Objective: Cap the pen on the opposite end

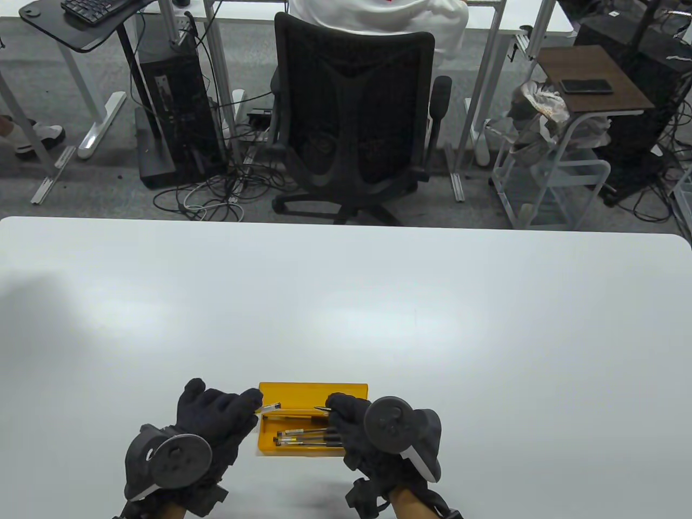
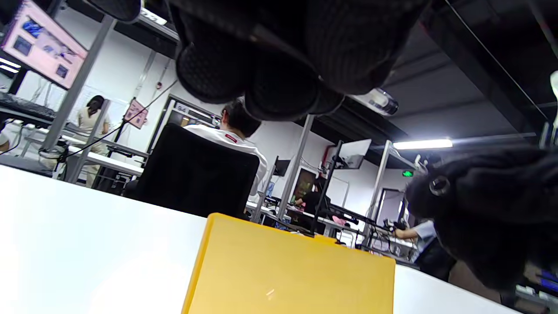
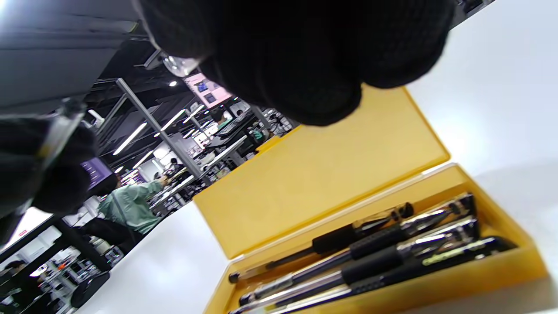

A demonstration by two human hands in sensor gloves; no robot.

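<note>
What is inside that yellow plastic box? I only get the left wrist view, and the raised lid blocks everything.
Observer: In the right wrist view, the open yellow plastic box holds several black-gripped pens lying side by side.
Visitor: Is either hand holding anything?
Observer: In the table view, the left hand pinches a small clear pen cap above the box's left end.
Visitor: And the other one?
Observer: The right hand holds a thin pen, with its dark tip aimed at the cap but not touching it.

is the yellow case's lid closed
No, the case lies open, its lid tipped back and pens showing inside.
</note>
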